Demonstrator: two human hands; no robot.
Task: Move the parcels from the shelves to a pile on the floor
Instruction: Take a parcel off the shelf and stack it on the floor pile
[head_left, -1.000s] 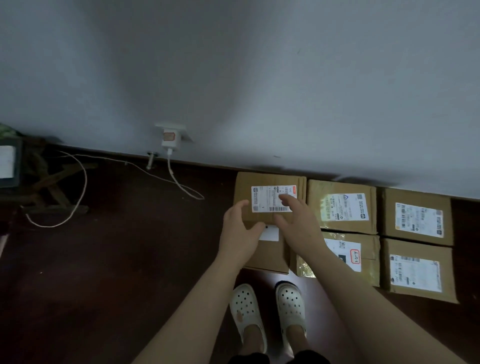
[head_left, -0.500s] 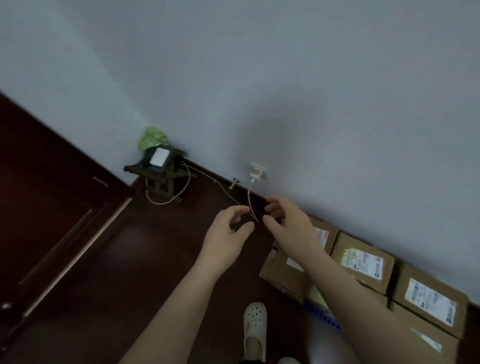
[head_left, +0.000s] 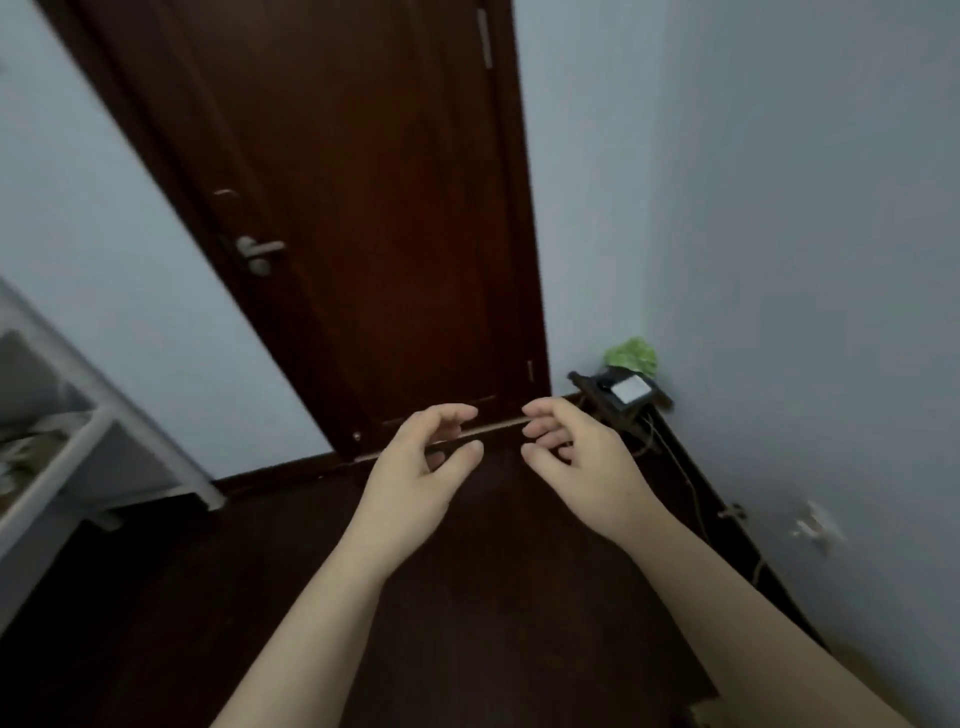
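Both forearms reach forward toward 12 o'clock, with the left hand (head_left: 415, 467) and right hand (head_left: 582, 457) level and apart before the dark door (head_left: 363, 208). Palms face each other, fingers loosely curled, gripping nothing. The white shelf unit (head_left: 98, 431) at 9 o'clock holds blurred shapes; their long axis cannot be told. A brown cardboard corner (head_left: 706, 716) shows at 5 o'clock.

The white shelf (head_left: 52, 475) at nine o'clock is cut by the edge, its contents blurred. At five o'clock only a cardboard corner (head_left: 702, 716) is seen.
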